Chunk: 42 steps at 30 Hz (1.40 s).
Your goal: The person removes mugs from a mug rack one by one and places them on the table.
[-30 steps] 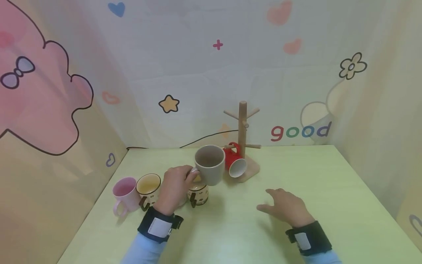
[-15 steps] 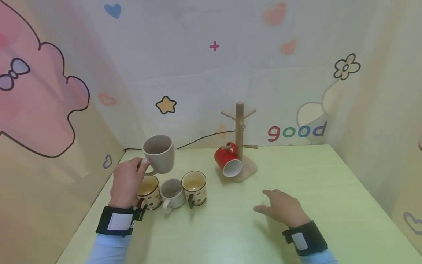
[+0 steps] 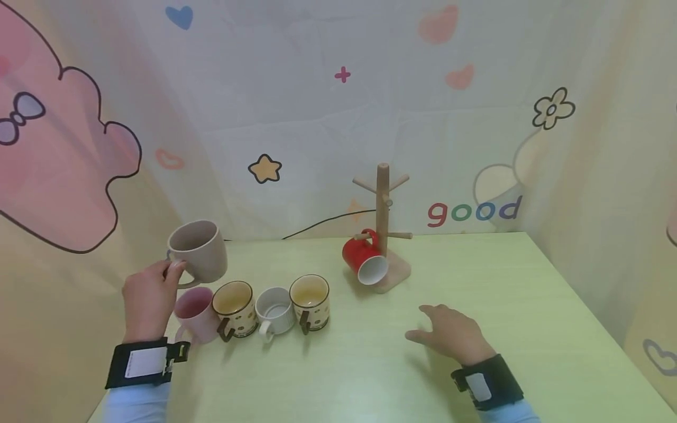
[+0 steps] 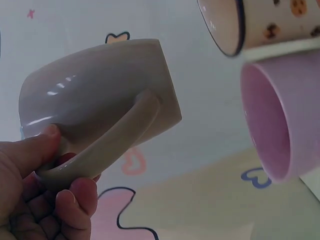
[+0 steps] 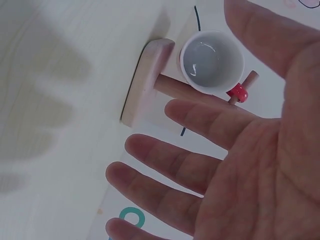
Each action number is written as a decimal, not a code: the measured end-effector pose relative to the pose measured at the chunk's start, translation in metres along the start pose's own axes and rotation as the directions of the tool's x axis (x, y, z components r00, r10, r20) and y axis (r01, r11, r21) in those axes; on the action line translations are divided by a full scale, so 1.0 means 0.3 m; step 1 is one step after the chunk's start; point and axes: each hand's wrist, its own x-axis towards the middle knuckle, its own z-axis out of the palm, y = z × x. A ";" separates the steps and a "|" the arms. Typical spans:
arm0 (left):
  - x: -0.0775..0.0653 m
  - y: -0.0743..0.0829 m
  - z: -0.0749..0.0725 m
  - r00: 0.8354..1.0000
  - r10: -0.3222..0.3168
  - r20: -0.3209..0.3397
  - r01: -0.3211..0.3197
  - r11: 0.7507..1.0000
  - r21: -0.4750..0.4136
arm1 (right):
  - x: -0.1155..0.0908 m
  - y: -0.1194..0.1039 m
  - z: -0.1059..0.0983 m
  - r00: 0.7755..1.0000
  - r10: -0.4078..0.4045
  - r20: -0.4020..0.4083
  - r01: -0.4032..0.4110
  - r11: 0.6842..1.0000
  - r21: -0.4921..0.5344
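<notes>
My left hand (image 3: 152,298) grips a grey mug (image 3: 200,252) by its handle, holding it upright in the air above the left end of a row of mugs. In the left wrist view, thumb and fingers close round the handle of the grey mug (image 4: 95,90). Below it stands a pink mug (image 3: 198,317), partly hidden. To its right come a cream spotted mug (image 3: 238,311), a small white cup (image 3: 276,314) and another cream spotted mug (image 3: 311,305). My right hand (image 3: 449,333) hovers over the table's right half, fingers spread, holding nothing.
A wooden mug tree (image 3: 383,217) stands at the back. A red mug (image 3: 362,258) with a white inside hangs tilted from its lower peg by the handle. The pale green table (image 3: 370,364) meets a printed cloth backdrop (image 3: 317,129).
The left hand has carried the grey mug leftward, from beside the mug tree to above the pink mug. The right hand has stayed almost still. The view has shifted slightly.
</notes>
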 end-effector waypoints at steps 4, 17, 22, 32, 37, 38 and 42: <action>0.004 -0.040 -0.021 0.999 0.003 -0.044 -0.002 1.000 0.025 | -0.002 -0.003 -0.001 1.000 0.009 0.005 -0.009 1.000 -0.001; -0.032 -0.164 -0.073 0.992 -0.106 -0.064 0.111 0.990 0.091 | -0.003 0.006 0.007 1.000 0.019 0.008 -0.019 1.000 0.016; -0.047 -0.222 -0.076 0.991 -0.115 -0.069 0.123 0.985 0.122 | -0.007 0.007 0.009 1.000 0.023 0.014 -0.023 1.000 0.021; -0.093 -0.329 -0.019 0.988 -0.139 -0.069 0.148 0.975 0.167 | -0.006 0.012 0.018 1.000 0.020 0.013 -0.021 1.000 0.018; -0.123 -0.372 0.017 0.987 -0.144 -0.068 0.153 0.975 0.163 | -0.008 0.011 0.018 1.000 0.026 0.013 -0.026 1.000 0.013; -0.130 -0.377 0.023 0.987 -0.151 -0.059 0.159 0.974 0.161 | -0.009 0.010 0.018 1.000 0.026 0.012 -0.026 1.000 0.013; -0.157 -0.393 0.048 0.985 -0.168 -0.032 0.171 0.974 0.150 | -0.013 0.007 0.016 1.000 0.020 0.012 -0.020 1.000 0.017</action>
